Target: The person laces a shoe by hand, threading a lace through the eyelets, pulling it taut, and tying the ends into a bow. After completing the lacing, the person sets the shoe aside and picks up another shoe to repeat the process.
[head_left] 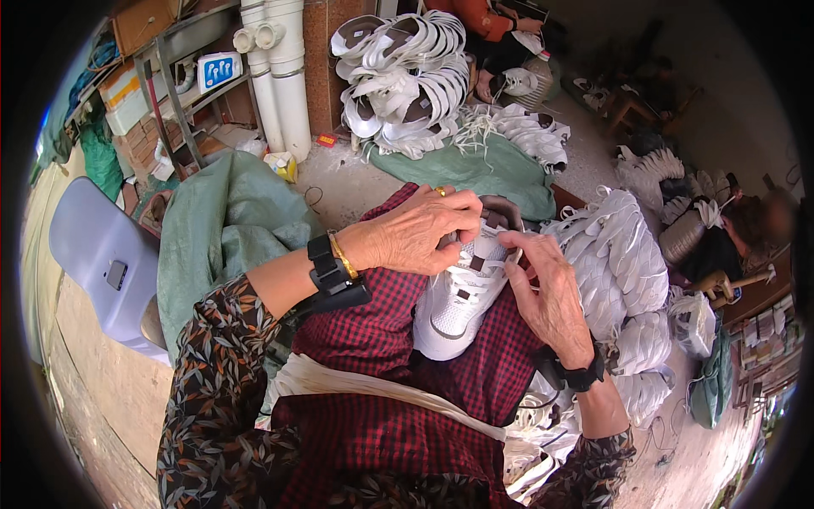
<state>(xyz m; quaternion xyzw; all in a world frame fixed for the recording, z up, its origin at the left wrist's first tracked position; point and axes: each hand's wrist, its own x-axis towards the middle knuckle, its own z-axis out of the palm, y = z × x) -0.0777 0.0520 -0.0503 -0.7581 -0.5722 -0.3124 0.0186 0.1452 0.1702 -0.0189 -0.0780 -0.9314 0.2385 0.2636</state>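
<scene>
A white sneaker upper [458,293] with brown patches and a brown collar lining lies on my lap, toe toward me. White shoelace [469,278] crosses its front through the lower eyelets. My left hand [420,227] is closed at the upper left eyelet edge, fingertips bent in against the tongue; any lace end between them is hidden. On the opposite eyelet edge, my right hand [547,284] grips with bent thumb and forefinger. A bundle of loose white laces [365,386] runs across my lap over a red-and-black checked apron [356,327].
White uppers stand in a tall stack [398,81] ahead, and more form a heap [615,259] at my right. Green sacking [229,229] and a grey-blue plastic chair [102,246] are at left. Another person's orange sleeve [483,19] shows at the top; white pipes [288,85] rise nearby.
</scene>
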